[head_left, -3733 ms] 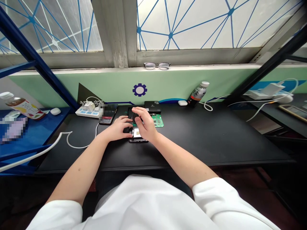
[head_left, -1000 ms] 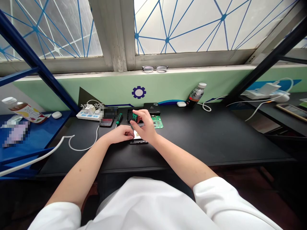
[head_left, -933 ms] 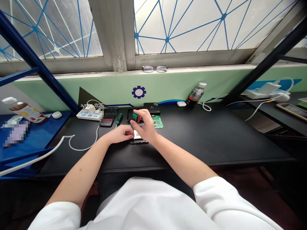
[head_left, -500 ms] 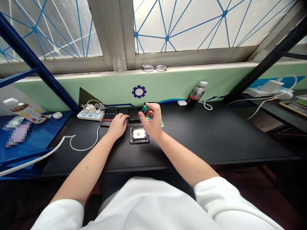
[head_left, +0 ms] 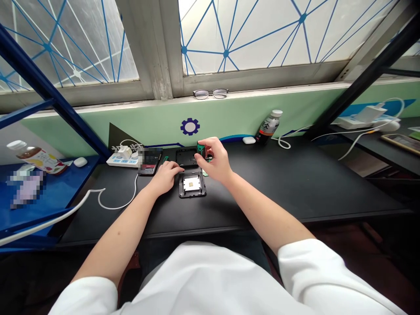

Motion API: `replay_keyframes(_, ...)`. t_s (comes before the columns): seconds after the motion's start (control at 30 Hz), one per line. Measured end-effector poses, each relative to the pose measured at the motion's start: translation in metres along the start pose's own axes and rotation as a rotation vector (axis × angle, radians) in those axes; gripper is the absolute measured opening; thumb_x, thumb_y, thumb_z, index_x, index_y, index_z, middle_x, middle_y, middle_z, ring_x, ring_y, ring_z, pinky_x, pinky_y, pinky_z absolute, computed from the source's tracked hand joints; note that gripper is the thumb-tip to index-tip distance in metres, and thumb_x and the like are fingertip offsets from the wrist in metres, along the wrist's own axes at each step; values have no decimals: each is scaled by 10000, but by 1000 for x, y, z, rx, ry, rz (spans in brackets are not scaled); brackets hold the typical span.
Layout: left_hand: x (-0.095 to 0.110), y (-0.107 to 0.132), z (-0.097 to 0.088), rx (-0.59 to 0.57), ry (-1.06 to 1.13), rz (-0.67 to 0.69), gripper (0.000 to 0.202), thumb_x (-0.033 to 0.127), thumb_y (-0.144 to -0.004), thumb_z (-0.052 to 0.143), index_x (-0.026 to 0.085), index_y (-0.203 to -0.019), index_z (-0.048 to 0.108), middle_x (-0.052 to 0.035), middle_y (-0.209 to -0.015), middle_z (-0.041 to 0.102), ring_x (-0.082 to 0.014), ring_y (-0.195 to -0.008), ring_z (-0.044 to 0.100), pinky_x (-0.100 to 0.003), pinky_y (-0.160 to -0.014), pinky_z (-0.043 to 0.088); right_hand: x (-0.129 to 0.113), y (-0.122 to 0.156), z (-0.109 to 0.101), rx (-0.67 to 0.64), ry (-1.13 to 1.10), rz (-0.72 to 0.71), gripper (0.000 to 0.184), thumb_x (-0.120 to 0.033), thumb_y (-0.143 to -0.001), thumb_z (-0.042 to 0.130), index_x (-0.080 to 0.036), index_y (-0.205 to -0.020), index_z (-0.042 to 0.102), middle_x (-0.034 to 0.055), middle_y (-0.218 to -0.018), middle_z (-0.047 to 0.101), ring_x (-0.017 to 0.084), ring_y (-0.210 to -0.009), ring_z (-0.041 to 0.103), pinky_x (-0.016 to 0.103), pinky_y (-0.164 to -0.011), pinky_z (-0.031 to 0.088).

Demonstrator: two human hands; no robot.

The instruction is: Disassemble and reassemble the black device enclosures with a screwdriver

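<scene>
My right hand (head_left: 216, 162) is closed on a small green-handled screwdriver (head_left: 200, 149), held raised above the black table (head_left: 278, 183). My left hand (head_left: 166, 175) lies on the table with its fingers loosely stretched toward a black cover (head_left: 186, 156). Just behind that hand a second green screwdriver (head_left: 166, 158) peeks out. In front of both hands sits an open black case (head_left: 192, 185) with a white and gold square inside. A sliver of a green circuit board (head_left: 205, 173) shows under my right hand.
A phone (head_left: 149, 156) and a white power strip (head_left: 122, 160) with a cable (head_left: 111, 204) lie at the left. A dark bottle (head_left: 269, 125) and an earbud case (head_left: 248, 140) stand by the wall. Glasses (head_left: 210, 93) rest on the sill.
Both hands have left the open case. My right hand lifted the screwdriver up and back. My left hand moved left toward the other screwdriver and the black cover.
</scene>
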State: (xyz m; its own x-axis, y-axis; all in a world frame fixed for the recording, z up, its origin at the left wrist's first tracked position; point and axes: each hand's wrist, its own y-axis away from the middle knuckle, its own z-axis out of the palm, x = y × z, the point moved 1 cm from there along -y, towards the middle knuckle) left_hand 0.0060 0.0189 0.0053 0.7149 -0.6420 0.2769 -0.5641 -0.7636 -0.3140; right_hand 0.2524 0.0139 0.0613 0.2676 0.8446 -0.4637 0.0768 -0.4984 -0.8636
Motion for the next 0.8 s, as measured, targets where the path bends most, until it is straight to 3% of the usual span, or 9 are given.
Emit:
replay_keyframes(0.1, -3, 0, -1, -4, 49, -88, 497, 58, -911, 456, 207, -1304, 721, -120, -1124, 650, -291, -1091, 642, -492, -1013, 563, 5, 1, -8, -72, 21, -70, 303, -226, -948, 697, -286, -1232, 612, 28, -1064, 595, 117, -672, 526, 328, -637, 568)
replay_keyframes(0.2, 6, 3, -7, -38, 153, -62, 427, 184, -978, 484, 216, -1348, 694, -127, -1237, 637, -287, -1180, 644, -474, -1081, 546, 11, 10, -13, -95, 11, -49, 307, -281, -974, 699, -294, -1263, 599, 36, -1095, 596, 118, -688, 550, 319, -627, 574)
replay_keyframes(0.27, 14, 6, -12, -87, 170, -14, 384, 348, -1004, 567, 239, -1348, 697, -132, -1318, 632, -319, -1275, 599, -512, -1140, 506, 13, 19, -14, -20, 6, 28, 296, -308, -995, 678, -296, -1277, 588, 46, -1123, 589, 130, -744, 580, 306, -628, 574)
replay_keyframes(0.4, 24, 8, -15, -195, 128, -25, 482, 562, -897, 746, 266, -1277, 741, -134, -1445, 614, -398, -1427, 464, -632, -1203, 407, 14, 35, -12, 206, 41, 133, 282, -371, -1024, 632, -291, -1288, 570, 69, -1169, 565, 163, -873, 606, 316, -697, 598)
replay_keyframes(0.6, 24, 7, -12, -239, 154, -31, 476, 574, -832, 815, 285, -1205, 754, -114, -1460, 616, -392, -1438, 449, -646, -1211, 379, 21, 42, -9, 200, 53, 205, 315, -426, -1011, 651, -279, -1280, 575, 81, -1186, 567, 181, -913, 612, 349, -739, 619)
replay_keyframes(0.8, 24, 6, -10, -215, 172, 14, 410, 527, -836, 840, 271, -1148, 771, -110, -1403, 659, -379, -1404, 474, -615, -1190, 415, 24, 45, -7, 167, 60, 168, 316, -434, -1031, 636, -283, -1301, 568, 82, -1193, 560, 172, -911, 613, 316, -699, 623)
